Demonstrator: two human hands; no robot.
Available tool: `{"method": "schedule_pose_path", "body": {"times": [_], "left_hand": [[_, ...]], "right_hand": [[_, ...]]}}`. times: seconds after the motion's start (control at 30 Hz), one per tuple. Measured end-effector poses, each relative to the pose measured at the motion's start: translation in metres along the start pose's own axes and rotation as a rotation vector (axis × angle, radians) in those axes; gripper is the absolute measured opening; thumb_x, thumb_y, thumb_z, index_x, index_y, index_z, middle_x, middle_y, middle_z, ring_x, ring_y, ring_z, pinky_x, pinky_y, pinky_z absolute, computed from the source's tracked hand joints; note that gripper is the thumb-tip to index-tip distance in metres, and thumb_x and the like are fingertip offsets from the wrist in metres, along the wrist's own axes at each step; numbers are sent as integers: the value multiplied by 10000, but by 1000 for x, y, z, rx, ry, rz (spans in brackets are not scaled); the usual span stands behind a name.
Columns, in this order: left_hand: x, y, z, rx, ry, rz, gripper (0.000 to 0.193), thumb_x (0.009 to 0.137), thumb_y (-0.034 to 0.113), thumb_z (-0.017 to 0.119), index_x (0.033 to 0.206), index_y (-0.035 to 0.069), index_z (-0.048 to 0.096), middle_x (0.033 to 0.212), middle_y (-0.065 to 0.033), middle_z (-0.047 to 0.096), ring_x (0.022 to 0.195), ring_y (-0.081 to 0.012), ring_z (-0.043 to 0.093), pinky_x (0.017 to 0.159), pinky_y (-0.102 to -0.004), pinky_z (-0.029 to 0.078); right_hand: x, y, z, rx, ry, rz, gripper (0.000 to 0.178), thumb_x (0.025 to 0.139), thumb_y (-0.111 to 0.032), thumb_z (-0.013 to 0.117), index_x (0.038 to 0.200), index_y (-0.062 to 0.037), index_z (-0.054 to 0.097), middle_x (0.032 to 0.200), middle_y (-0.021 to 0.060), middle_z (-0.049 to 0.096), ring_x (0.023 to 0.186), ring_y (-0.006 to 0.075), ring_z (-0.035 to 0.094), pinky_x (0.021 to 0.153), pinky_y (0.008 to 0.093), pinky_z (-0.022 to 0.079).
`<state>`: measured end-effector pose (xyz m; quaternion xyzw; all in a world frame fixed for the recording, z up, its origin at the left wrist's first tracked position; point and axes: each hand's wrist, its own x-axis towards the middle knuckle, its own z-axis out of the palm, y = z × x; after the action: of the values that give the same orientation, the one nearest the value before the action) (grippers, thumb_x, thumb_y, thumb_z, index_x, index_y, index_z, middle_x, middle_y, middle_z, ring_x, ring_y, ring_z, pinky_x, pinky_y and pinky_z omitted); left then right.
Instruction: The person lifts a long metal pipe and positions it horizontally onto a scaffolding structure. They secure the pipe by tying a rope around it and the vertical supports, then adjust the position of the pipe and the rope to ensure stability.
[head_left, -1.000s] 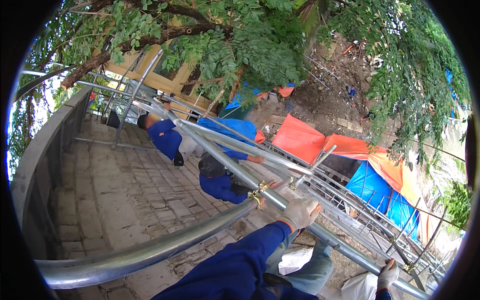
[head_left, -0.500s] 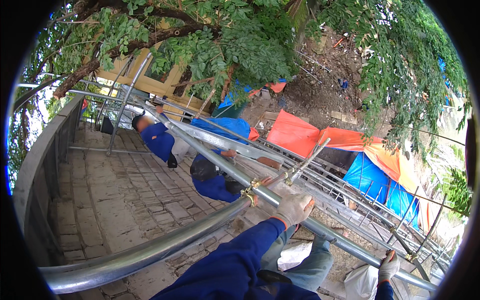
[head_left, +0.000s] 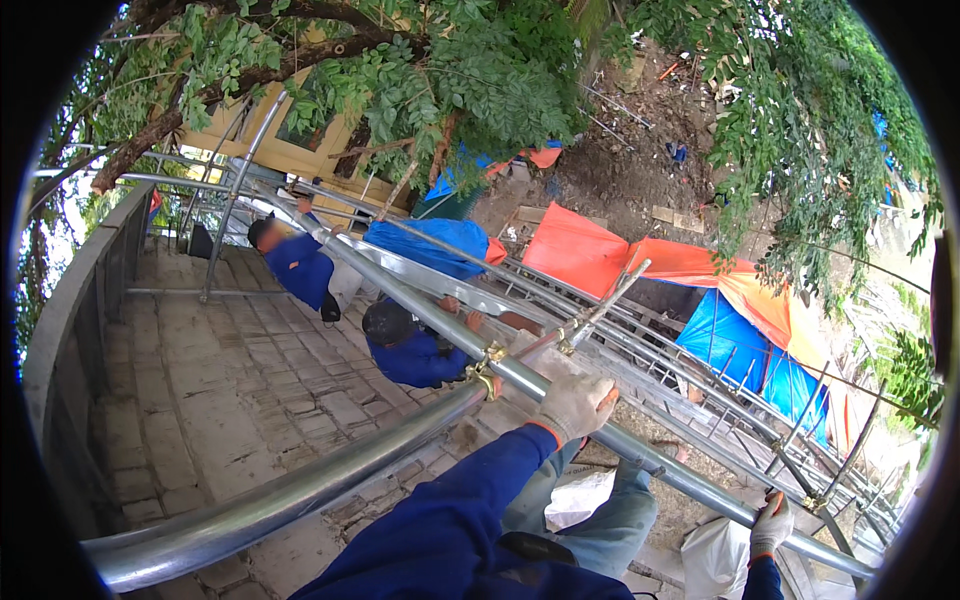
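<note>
A long metal scaffold pipe slants from the upper left to the lower right in front of me. My left hand, in a pale work glove with an orange cuff, is closed over it near the middle. Farther down to the right, my gloved right hand also grips the pipe, and a small dark spot shows at its thumb. Left of my left hand, brass-coloured clamps sit where a second thick pipe meets the first. The right hand's fingertips are partly hidden.
Two people in blue tops, one nearer and one farther, crouch along the pipe by a brick surface. Orange and blue tarps lie beyond more scaffold pipes. Branches hang overhead. A white sack is beside my right hand.
The whole view has shifted slightly, so most things appear a little farther left. Both my hands keep their hold on the pipe. The nearer person's head and hands have moved a little.
</note>
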<state>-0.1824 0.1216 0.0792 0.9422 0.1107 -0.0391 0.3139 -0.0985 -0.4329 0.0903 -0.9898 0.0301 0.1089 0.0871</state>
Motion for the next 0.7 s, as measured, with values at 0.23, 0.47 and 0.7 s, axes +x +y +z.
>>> {"method": "schedule_pose_path", "body": {"times": [0.23, 0.47, 0.7], "left_hand": [[-1, 2, -3, -20, 56, -11, 199, 980, 296, 666, 940, 101, 670, 846, -140, 746, 807, -377, 745, 708, -520, 580], [-6, 3, -4, -71, 185, 35, 181, 958, 271, 694, 897, 106, 651, 801, -104, 695, 778, -360, 719, 728, -506, 557], [-10, -1, 16, -73, 298, 15, 187, 984, 288, 680, 946, 106, 657, 836, -94, 696, 832, -341, 733, 725, -514, 556]], "right_hand": [[-2, -8, -6, -9, -47, 20, 550, 1140, -430, 445, 857, -66, 744, 723, 151, 699, 708, 348, 700, 705, 479, 526], [9, -33, -37, -134, -284, 74, 540, 1128, -477, 440, 1085, -61, 781, 914, 207, 782, 832, 400, 761, 759, 527, 592], [2, -66, -70, 44, -462, 53, 582, 1129, -473, 437, 1149, 6, 768, 1014, 259, 791, 957, 396, 775, 850, 499, 600]]}}
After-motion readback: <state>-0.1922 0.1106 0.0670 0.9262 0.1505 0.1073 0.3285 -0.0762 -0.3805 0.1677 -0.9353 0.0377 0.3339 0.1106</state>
